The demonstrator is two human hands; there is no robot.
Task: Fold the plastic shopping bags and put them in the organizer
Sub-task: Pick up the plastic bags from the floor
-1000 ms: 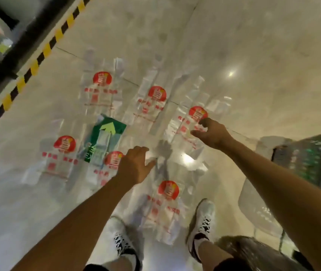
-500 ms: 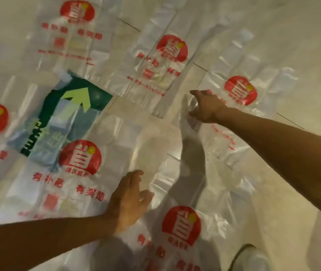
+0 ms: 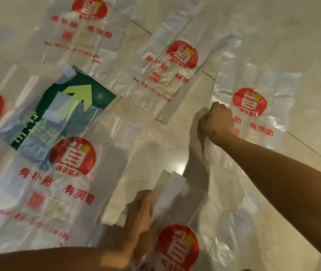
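My right hand (image 3: 217,122) has now closed on the left edge of the far bag (image 3: 253,114), fingers curled around the plastic (before, it only reached); my left hand (image 3: 140,214) has come down onto a handle of the near bag (image 3: 177,249), but its image is blurred; I cannot tell its grip.

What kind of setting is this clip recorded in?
Probably the floor of a shop or other public building, not a home. The bags lie spread on polished stone-like floor tiles, and a green floor sticker with an arrow, like an exit marker, shows beneath them.
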